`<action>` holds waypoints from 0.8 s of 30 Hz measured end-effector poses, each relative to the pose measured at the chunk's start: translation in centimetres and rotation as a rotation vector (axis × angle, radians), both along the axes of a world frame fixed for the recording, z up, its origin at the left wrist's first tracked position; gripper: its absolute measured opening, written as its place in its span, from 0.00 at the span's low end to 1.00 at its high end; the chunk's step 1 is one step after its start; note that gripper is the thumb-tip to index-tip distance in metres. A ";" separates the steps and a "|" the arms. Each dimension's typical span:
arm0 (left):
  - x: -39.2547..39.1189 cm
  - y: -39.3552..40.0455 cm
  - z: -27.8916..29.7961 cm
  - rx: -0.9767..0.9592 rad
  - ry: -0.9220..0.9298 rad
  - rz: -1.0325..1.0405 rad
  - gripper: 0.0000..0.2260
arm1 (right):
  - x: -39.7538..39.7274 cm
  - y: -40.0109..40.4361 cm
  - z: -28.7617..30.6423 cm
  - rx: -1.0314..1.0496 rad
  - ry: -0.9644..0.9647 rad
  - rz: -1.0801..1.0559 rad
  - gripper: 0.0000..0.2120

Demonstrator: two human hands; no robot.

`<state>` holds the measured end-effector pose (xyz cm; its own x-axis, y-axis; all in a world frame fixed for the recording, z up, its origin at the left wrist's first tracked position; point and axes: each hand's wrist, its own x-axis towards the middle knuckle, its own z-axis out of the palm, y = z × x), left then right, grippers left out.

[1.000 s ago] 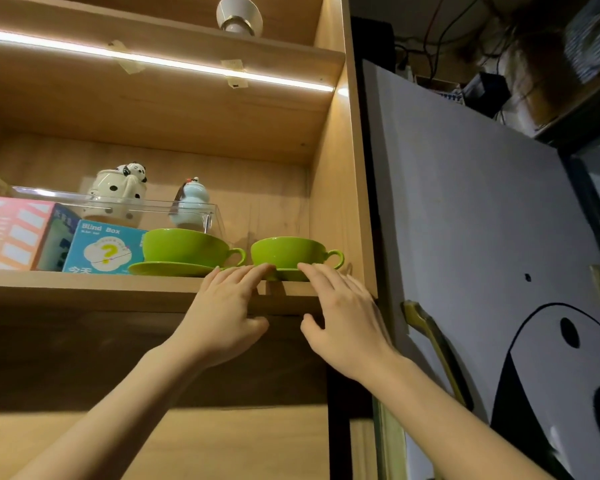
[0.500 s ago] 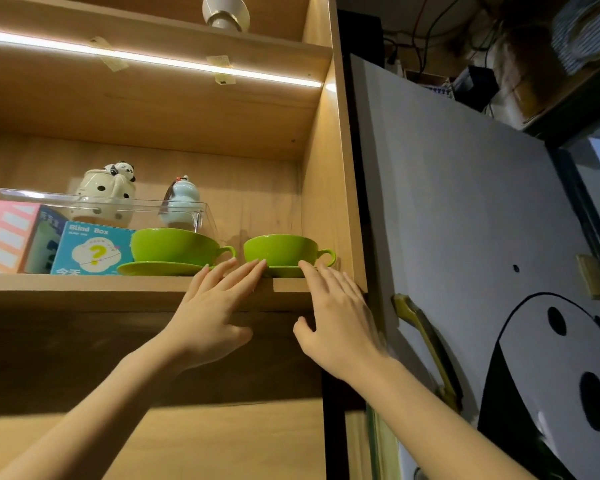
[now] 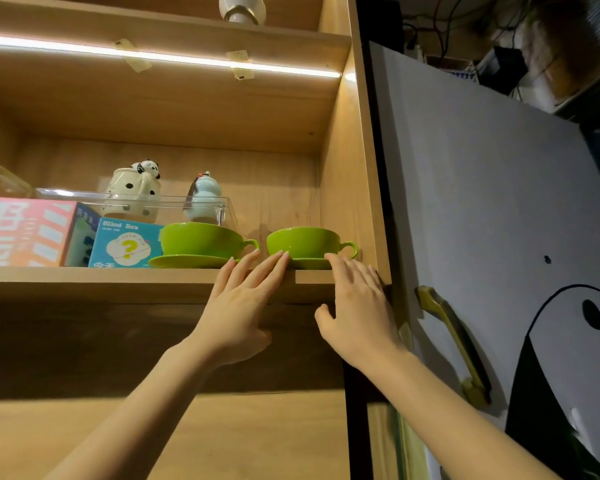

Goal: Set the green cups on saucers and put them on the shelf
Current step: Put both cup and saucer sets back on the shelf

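Observation:
Two green cups stand on green saucers side by side on the wooden shelf (image 3: 84,277). The left cup (image 3: 201,239) sits on its saucer (image 3: 187,261); the right cup (image 3: 305,242) sits on its saucer (image 3: 309,263) near the cabinet's right wall. My left hand (image 3: 239,306) lies flat against the shelf edge, fingers spread, fingertips touching the right cup's left side. My right hand (image 3: 357,306) rests open on the shelf edge, fingertips at the right saucer's front rim. Neither hand grips anything.
Behind the left cup are a blue "Blind Box" carton (image 3: 127,244), a pink box (image 3: 25,232) and a clear case (image 3: 136,206) holding a panda teapot (image 3: 134,190) and a pale blue figurine (image 3: 205,197). A grey door (image 3: 482,202) with a brass handle (image 3: 454,341) is at the right.
Both hands have slid slightly up along the shelf edge toward the right cup and saucer. The cups stay where they were.

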<state>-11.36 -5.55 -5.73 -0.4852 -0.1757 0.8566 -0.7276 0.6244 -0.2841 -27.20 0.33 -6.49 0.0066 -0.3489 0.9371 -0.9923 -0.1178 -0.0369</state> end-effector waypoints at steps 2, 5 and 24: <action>0.1 -0.4 -0.5 -0.087 -0.032 0.073 0.50 | 0.2 0.0 -0.1 -0.016 -0.039 0.012 0.31; 0.1 -0.7 -1.1 -0.178 -0.070 0.207 0.52 | 0.6 0.0 -0.6 -0.006 -0.101 -0.010 0.33; 6.5 2.1 -1.4 0.153 0.242 0.294 0.41 | -0.7 5.2 1.1 0.460 0.116 -0.127 0.39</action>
<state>-4.91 -3.44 -7.14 -0.1834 -0.4108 0.8931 -0.9157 0.4020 -0.0032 -27.88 5.52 -5.39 0.0326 -0.7313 0.6813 -0.9984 0.0070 0.0553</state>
